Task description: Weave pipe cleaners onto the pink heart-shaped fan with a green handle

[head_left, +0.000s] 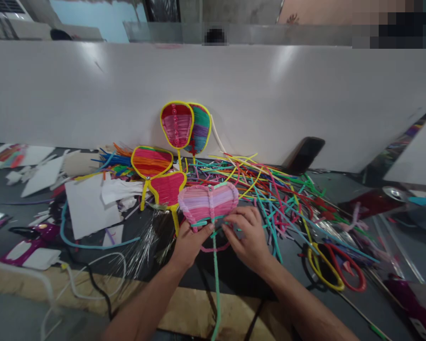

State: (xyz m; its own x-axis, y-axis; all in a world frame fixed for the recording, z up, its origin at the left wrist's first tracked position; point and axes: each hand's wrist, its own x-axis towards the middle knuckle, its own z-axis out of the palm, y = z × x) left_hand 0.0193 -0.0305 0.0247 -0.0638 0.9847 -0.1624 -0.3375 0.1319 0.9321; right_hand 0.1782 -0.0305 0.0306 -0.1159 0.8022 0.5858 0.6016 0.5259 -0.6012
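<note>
A fan [195, 201] made of pink and lilac pipe cleaners stands tilted in front of me, with a pink rim and a pink strip down its middle. Its long mint-green stem [216, 274] hangs down toward me. My left hand [189, 242] grips the lower left edge, thumb beside the stem. At the lower right edge, my right hand [249, 237] has thumb and fingertips pinched together on a teal pipe cleaner, mostly hidden by the fingers. Short teal rows run along the fan's bottom, above an unfilled pink loop [216, 249].
Finished yellow-rimmed fans [177, 125] lean on the white partition [92, 94]. Loose pipe cleaners [262, 182] are heaped behind my hands. Scissors [324, 267], a phone [305, 154] and a can [372, 201] are at right. At left are white card [90, 208], silver tinsel and a purple glue gun [35, 241].
</note>
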